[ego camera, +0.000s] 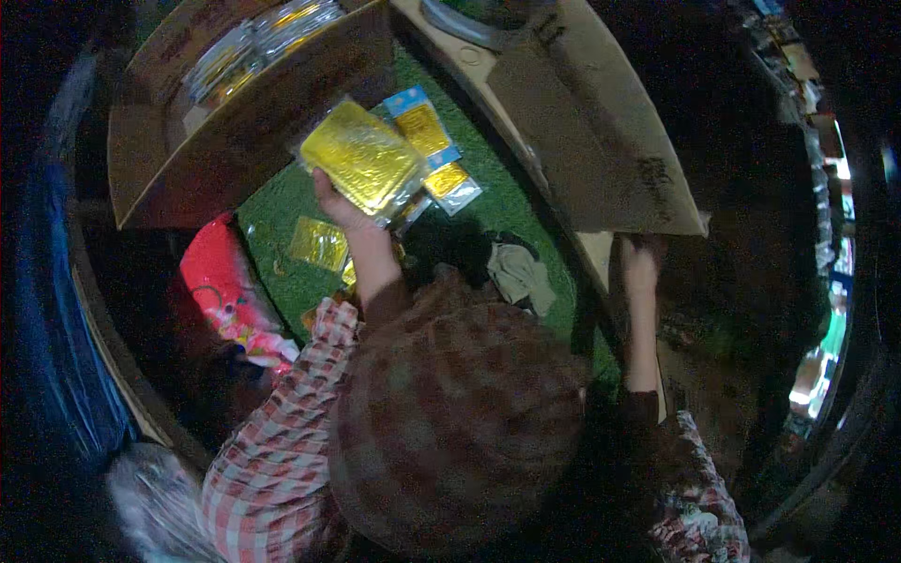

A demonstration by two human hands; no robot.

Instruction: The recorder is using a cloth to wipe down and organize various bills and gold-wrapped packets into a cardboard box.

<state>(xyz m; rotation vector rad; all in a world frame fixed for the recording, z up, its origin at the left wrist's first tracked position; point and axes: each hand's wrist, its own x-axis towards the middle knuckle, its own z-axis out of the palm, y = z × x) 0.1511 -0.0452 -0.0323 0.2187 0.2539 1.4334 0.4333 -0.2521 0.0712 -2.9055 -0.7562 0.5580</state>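
Observation:
My left hand (341, 204) grips a clear plastic pack with a shiny gold sheet or tray (362, 156) in it, held above a green turf-like surface (274, 204). Beyond this pack, to its right, lie a smaller gold packet with blue ends (424, 130) and a gold and silver packet (450, 184). Another gold packet (318, 243) lies below my left wrist. My right hand (640, 262) is at the right, at the lower edge of a cardboard flap; its fingers are blurred and partly hidden in shadow, so its hold cannot be told.
A cardboard box (260, 119) at the upper left holds several silver and gold packs (295, 28). Another cardboard box (598, 127) stands at the upper right. A red printed cushion or bag (229, 281) lies at the left, a crumpled pale cloth (521, 274) near the middle.

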